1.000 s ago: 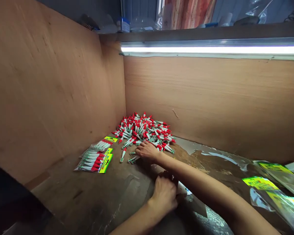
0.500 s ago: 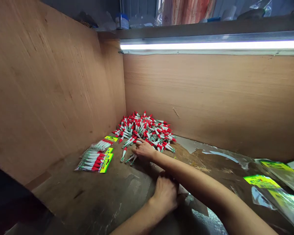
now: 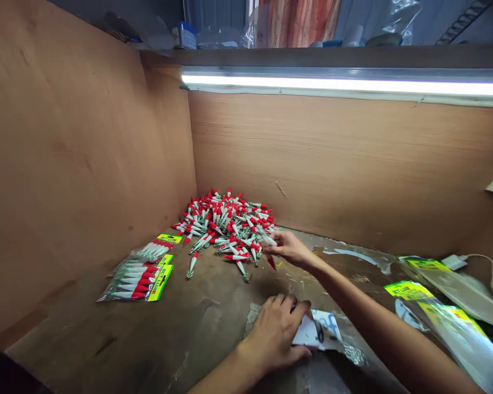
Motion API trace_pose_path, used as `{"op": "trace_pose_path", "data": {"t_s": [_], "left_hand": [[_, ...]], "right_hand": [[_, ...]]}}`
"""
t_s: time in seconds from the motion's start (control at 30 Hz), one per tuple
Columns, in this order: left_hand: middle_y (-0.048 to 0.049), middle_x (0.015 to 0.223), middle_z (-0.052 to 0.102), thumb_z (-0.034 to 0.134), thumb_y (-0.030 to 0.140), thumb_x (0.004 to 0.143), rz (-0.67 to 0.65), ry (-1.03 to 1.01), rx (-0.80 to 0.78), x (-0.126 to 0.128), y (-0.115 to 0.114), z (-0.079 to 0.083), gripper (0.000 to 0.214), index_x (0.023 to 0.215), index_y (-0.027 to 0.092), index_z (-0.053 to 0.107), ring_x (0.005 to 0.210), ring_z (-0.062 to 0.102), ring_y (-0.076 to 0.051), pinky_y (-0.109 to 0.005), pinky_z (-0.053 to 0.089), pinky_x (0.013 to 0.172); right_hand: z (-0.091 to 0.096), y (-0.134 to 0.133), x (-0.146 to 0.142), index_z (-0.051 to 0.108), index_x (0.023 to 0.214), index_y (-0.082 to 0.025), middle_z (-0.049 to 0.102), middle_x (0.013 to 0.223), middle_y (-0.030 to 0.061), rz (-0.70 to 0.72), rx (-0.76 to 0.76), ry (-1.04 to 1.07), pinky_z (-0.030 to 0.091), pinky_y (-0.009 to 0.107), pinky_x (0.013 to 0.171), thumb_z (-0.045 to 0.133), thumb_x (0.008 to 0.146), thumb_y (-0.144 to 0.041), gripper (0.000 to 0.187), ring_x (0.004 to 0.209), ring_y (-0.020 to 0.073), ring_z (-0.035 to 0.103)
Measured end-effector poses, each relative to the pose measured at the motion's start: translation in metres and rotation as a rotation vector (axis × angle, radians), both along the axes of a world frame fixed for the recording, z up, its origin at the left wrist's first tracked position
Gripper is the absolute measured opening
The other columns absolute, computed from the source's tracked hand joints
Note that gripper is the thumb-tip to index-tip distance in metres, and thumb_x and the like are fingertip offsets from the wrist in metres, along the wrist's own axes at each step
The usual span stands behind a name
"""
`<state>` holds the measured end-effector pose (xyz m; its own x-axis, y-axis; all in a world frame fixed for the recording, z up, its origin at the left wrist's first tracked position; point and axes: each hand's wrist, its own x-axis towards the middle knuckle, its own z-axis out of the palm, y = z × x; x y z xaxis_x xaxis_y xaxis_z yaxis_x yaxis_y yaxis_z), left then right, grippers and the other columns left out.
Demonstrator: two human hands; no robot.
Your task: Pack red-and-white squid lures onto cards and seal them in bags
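Observation:
My right hand (image 3: 291, 249) is closed around at least one red-and-white fishing lure (image 3: 268, 241) at the right edge of a loose pile of lures (image 3: 225, 216). A red tip hangs below the fingers; how many lures are in the grip I cannot tell. My left hand (image 3: 273, 328) lies nearer to me, its fingers and thumb bent around a white piece with blue print (image 3: 328, 328). What kind of thing that piece is stays unclear, as the hand covers its left part. Bubble wrap (image 3: 355, 353) shows beneath it.
Filled lure packs (image 3: 135, 279) with yellow-green header cards lie at the left. Flat packaging bags (image 3: 447, 312) lie at the right, beside a white adapter with a cable (image 3: 455, 262). Wooden panels enclose the left and back, under a bright tube light (image 3: 337, 83).
My right hand has moved right from the front of the pile, with a lure in it. The left hand's fingers and the white printed piece now show more fully. The view has shifted right.

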<state>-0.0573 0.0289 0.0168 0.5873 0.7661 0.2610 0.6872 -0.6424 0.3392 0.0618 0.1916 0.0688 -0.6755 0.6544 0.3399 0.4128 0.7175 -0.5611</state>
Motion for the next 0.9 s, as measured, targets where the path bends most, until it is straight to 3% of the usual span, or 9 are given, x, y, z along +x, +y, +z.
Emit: {"op": "trace_pose_path", "data": {"t_s": [0.07, 0.1, 0.23, 0.4, 0.53, 0.63, 0.73, 0.83, 0.9], "left_hand": [[-0.0067, 0.122, 0.06, 0.078, 0.057, 0.07, -0.12, -0.015, -0.024, 0.002, -0.003, 0.004, 0.084, 0.142, 0.032, 0.041, 0.11, 0.056, -0.03, -0.042, 0.046, 0.096], [-0.0063, 0.124, 0.059, 0.077, 0.058, 0.071, -0.171, -0.02, -0.035, 0.004, -0.004, 0.005, 0.085, 0.143, 0.033, 0.04, 0.111, 0.056, -0.03, -0.042, 0.046, 0.097], [-0.0058, 0.129, 0.058, 0.079, 0.055, 0.07, -0.283, -0.018, -0.075, 0.006, -0.006, 0.008, 0.085, 0.143, 0.034, 0.04, 0.114, 0.055, -0.03, -0.042, 0.046, 0.097], [-0.0066, 0.13, 0.058, 0.078, 0.051, 0.072, -0.302, -0.027, -0.113, 0.008, -0.002, 0.008, 0.08, 0.142, 0.034, 0.042, 0.114, 0.056, -0.03, -0.043, 0.047, 0.097], [-0.0066, 0.133, 0.057, 0.077, 0.048, 0.074, -0.286, -0.035, -0.139, 0.009, 0.002, 0.008, 0.079, 0.143, 0.036, 0.041, 0.115, 0.056, -0.029, -0.043, 0.047, 0.098], [-0.0059, 0.134, 0.057, 0.079, 0.044, 0.074, -0.273, -0.074, -0.143, 0.009, 0.006, 0.008, 0.08, 0.143, 0.036, 0.04, 0.117, 0.056, -0.029, -0.042, 0.047, 0.099], [-0.0048, 0.134, 0.058, 0.079, 0.04, 0.075, -0.263, -0.124, -0.142, 0.008, 0.012, 0.009, 0.079, 0.143, 0.037, 0.04, 0.118, 0.057, -0.027, -0.04, 0.047, 0.1], [-0.0059, 0.133, 0.059, 0.076, 0.041, 0.077, -0.239, -0.155, -0.127, 0.006, 0.017, 0.011, 0.075, 0.144, 0.036, 0.041, 0.116, 0.058, -0.027, -0.04, 0.049, 0.098], [-0.0071, 0.134, 0.058, 0.074, 0.042, 0.08, -0.207, -0.174, -0.098, 0.004, 0.021, 0.012, 0.073, 0.144, 0.034, 0.041, 0.118, 0.057, -0.028, -0.041, 0.049, 0.098]], "right_hand": [[-0.01, -0.012, 0.053, 0.058, 0.086, -0.015, 0.065, 0.073, -0.0004, -0.097, -0.327, 0.032, 0.043, 0.023, 0.06, 0.068, 0.081, -0.044, 0.03, 0.065, 0.0143, 0.058], [-0.017, -0.021, 0.076, 0.06, 0.084, -0.016, 0.065, 0.071, -0.0013, -0.163, -0.407, 0.022, 0.042, 0.023, 0.059, 0.072, 0.076, -0.043, 0.031, 0.063, 0.0142, 0.057], [-0.045, -0.061, 0.136, 0.068, 0.074, -0.017, 0.062, 0.061, -0.0023, -0.331, -0.412, -0.024, 0.036, 0.023, 0.055, 0.073, 0.074, -0.044, 0.027, 0.058, 0.0142, 0.051], [-0.061, -0.092, 0.16, 0.073, 0.093, -0.017, 0.069, 0.079, 0.003, -0.404, -0.438, 0.241, 0.043, 0.027, 0.065, 0.052, 0.088, -0.059, 0.046, 0.072, 0.0178, 0.057], [-0.061, -0.106, 0.18, 0.07, 0.102, -0.016, 0.06, 0.064, -0.0013, -0.519, -0.592, 0.511, 0.035, 0.022, 0.051, 0.056, 0.086, -0.062, 0.051, 0.053, 0.0112, 0.045], [-0.054, -0.119, 0.194, 0.067, 0.111, -0.018, 0.057, 0.067, -0.003, -0.394, -0.893, 0.688, 0.029, 0.019, 0.045, 0.067, 0.082, -0.053, 0.046, 0.049, 0.0077, 0.039], [-0.044, -0.13, 0.199, 0.066, 0.115, -0.017, 0.065, 0.088, 0.0029, -0.237, -1.094, 0.803, 0.039, 0.018, 0.053, 0.075, 0.08, -0.04, 0.043, 0.056, 0.0063, 0.048], [-0.038, -0.133, 0.2, 0.069, 0.104, -0.014, 0.069, 0.094, 0.0067, -0.235, -1.12, 0.828, 0.042, 0.018, 0.057, 0.076, 0.081, -0.039, 0.035, 0.059, 0.0058, 0.053], [-0.037, -0.133, 0.201, 0.069, 0.096, -0.014, 0.071, 0.09, 0.0069, -0.284, -1.059, 0.762, 0.042, 0.019, 0.057, 0.078, 0.078, -0.04, 0.033, 0.059, 0.0071, 0.055]]}}
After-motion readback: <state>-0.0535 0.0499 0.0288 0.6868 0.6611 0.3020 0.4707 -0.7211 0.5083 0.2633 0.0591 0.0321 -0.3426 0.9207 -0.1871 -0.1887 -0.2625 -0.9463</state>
